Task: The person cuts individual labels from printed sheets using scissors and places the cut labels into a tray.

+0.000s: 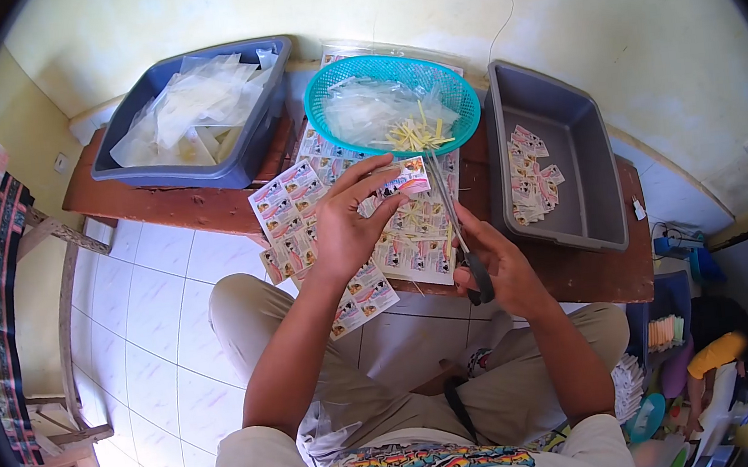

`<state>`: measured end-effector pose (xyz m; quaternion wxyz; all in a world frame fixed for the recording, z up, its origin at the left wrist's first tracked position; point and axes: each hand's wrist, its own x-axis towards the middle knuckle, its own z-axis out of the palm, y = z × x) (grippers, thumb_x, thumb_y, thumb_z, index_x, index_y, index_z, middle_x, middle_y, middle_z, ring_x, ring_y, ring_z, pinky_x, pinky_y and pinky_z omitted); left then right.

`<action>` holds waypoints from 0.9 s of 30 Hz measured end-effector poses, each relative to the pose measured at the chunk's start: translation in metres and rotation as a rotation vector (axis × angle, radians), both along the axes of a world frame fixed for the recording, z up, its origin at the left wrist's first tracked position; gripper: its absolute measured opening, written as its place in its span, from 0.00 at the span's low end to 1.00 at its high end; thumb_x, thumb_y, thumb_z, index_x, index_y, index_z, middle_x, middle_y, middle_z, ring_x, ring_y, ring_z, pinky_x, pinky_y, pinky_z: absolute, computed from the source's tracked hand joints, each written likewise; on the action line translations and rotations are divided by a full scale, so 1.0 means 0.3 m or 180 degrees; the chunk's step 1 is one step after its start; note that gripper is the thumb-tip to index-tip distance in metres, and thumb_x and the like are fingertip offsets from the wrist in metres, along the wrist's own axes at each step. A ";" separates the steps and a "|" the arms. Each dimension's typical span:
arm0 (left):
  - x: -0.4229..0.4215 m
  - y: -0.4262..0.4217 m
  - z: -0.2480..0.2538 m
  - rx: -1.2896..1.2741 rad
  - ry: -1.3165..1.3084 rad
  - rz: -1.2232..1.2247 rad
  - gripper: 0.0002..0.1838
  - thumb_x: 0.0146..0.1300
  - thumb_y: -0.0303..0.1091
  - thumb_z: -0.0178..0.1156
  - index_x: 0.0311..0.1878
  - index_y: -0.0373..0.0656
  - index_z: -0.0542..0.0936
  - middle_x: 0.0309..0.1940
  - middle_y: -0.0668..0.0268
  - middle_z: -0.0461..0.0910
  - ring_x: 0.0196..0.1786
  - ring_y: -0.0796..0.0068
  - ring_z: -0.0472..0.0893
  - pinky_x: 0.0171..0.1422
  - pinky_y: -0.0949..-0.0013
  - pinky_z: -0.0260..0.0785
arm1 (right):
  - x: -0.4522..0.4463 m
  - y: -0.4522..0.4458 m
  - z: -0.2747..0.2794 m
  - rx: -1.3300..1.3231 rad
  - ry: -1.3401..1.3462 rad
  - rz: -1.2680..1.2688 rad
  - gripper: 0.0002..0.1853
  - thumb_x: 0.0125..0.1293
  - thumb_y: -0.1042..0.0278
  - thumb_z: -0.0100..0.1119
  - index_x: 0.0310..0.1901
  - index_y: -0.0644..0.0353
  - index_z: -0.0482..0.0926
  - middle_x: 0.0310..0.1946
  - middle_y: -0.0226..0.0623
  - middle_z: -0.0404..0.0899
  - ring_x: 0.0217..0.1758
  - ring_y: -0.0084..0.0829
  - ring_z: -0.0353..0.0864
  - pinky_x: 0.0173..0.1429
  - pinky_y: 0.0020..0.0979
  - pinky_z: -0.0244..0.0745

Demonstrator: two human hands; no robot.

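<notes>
Pinched between the thumb and fingers of my left hand (350, 218) is a small printed label (412, 176). My right hand (495, 262) grips the black handles of a pair of scissors (445, 199); the blades point up, close to the label's right end. Below both hands lie uncut sheets of printed labels (284, 202), some hanging over the table's front edge. Just beyond the blades stands a turquoise basket (316, 116) with clear plastic pieces and thin yellowish paper strips (418, 133) in it.
A blue-grey tub (244, 170) with plastic sheets stands at the left of the brown table (161, 204). A grey tub (585, 157) at the right holds several cut labels (533, 182). Another person (720, 361) is low at the far right, by piled goods.
</notes>
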<state>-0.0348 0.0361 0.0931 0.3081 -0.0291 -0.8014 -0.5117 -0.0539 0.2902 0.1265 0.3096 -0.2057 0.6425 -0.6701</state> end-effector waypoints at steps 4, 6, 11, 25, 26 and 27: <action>-0.006 0.006 -0.005 0.0083 0.0064 -0.0021 0.21 0.56 0.25 0.80 0.55 0.41 0.90 0.62 0.59 0.87 0.63 0.58 0.87 0.67 0.59 0.79 | 0.001 0.003 -0.010 -0.0053 0.0087 0.0078 0.49 0.68 0.74 0.77 0.86 0.54 0.58 0.61 0.33 0.71 0.57 0.22 0.79 0.61 0.26 0.78; -0.006 0.009 -0.004 0.0067 0.0080 -0.0027 0.21 0.56 0.25 0.80 0.55 0.41 0.90 0.62 0.59 0.87 0.62 0.58 0.87 0.67 0.60 0.79 | 0.005 0.002 0.005 0.0019 0.0009 0.0072 0.49 0.68 0.74 0.77 0.86 0.54 0.58 0.61 0.33 0.71 0.57 0.21 0.78 0.61 0.26 0.77; 0.004 0.009 0.012 -0.0165 0.0037 -0.0041 0.21 0.59 0.24 0.78 0.58 0.43 0.90 0.64 0.60 0.85 0.65 0.64 0.85 0.68 0.63 0.81 | 0.004 -0.004 -0.013 0.0002 0.0086 0.0129 0.48 0.68 0.74 0.77 0.85 0.55 0.59 0.61 0.33 0.71 0.56 0.20 0.78 0.58 0.24 0.77; 0.007 0.016 0.017 -0.0178 0.0012 -0.0103 0.22 0.58 0.24 0.79 0.57 0.44 0.91 0.64 0.60 0.86 0.65 0.63 0.86 0.68 0.61 0.80 | 0.000 -0.021 -0.011 -0.0082 -0.0051 0.0060 0.48 0.68 0.81 0.72 0.86 0.53 0.58 0.58 0.32 0.70 0.48 0.19 0.81 0.50 0.25 0.81; 0.007 0.017 0.016 -0.0178 0.0012 -0.0104 0.22 0.58 0.24 0.79 0.57 0.44 0.91 0.64 0.60 0.86 0.65 0.63 0.86 0.68 0.61 0.80 | -0.001 -0.021 -0.012 -0.0082 -0.0051 0.0059 0.48 0.68 0.81 0.72 0.86 0.53 0.58 0.58 0.32 0.70 0.48 0.19 0.81 0.50 0.25 0.81; 0.007 0.018 0.015 -0.0148 0.0000 -0.0117 0.22 0.58 0.24 0.79 0.57 0.44 0.91 0.64 0.60 0.86 0.64 0.63 0.86 0.67 0.62 0.81 | -0.001 -0.021 -0.014 -0.0070 0.0002 0.0059 0.47 0.69 0.82 0.72 0.86 0.53 0.58 0.57 0.32 0.70 0.47 0.19 0.81 0.49 0.25 0.82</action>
